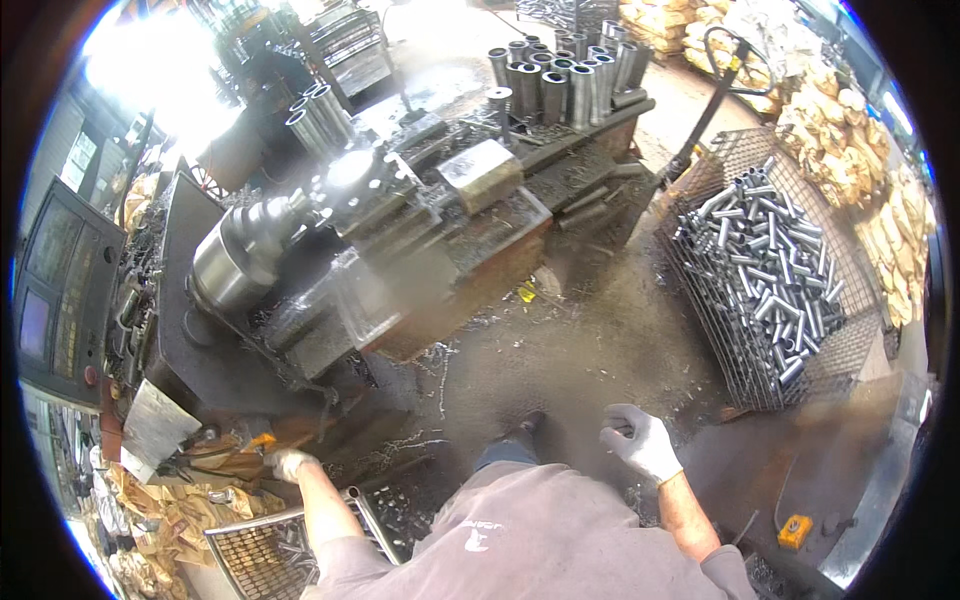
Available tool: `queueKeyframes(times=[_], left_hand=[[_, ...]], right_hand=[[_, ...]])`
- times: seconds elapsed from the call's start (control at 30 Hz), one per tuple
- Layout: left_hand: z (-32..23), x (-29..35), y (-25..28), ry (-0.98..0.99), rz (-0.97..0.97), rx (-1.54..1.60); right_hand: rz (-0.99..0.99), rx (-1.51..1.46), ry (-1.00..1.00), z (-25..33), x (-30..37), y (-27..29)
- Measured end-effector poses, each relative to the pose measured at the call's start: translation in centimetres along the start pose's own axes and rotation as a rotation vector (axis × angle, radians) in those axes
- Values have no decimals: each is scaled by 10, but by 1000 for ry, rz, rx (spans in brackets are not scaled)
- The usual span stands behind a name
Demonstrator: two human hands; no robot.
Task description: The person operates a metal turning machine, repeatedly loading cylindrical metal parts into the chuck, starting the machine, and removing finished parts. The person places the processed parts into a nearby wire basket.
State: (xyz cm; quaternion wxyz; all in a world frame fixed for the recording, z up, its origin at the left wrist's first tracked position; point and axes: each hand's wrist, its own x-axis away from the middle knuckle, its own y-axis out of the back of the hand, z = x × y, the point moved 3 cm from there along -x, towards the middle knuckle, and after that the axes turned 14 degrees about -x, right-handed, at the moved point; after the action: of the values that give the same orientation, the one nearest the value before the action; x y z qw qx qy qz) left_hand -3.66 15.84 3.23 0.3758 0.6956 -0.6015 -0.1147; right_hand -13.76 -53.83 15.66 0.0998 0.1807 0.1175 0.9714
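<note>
My left hand (290, 464), in a pale glove, reaches out at the lower left, close to an orange-yellow piece (262, 441) beside the machine's base. Its fingers are too small and blurred to read, and I cannot tell whether it touches that piece. At the lower right my right hand (645, 445), in a white glove, hangs over the floor. Its fingers are loosely curled, with a gap to the thumb and nothing visible between. In front of me stands a lathe, its round metal chuck (235, 262) at the left and a metal block (481, 175) farther right.
Upright metal tubes (555, 92) stand on the machine's far end. To the right is a wire-mesh bin (720, 340) of short tubes, near a pallet jack handle (710, 105). A control panel (62, 290) is at far left. Below it, a wire basket cart (255, 560) stands beside my left arm.
</note>
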Motion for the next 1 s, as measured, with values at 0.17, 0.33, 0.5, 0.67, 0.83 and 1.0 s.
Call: queueKeyframes(times=[0.17, 0.33, 0.5, 0.67, 0.83, 1.0], left_hand=[[-1, -85, 57, -566, -202, -171], [-18, -99, 45, -663, -152, -378], [-36, -46, -10, -812, -274, -513], [-22, 106, -124, -1132, -94, -370], [72, 270, -232, -986, 696, -483], [177, 492, -296, -488, 1443, -752]], right_hand=[[265, 197, 3, 38, -65, -47], [352, 366, 60, 33, -102, -58], [371, 375, 122, 23, -146, -48], [369, 423, 108, -10, -183, -18], [252, 373, 116, -30, -231, 54], [136, 297, -7, -84, -294, 188]])
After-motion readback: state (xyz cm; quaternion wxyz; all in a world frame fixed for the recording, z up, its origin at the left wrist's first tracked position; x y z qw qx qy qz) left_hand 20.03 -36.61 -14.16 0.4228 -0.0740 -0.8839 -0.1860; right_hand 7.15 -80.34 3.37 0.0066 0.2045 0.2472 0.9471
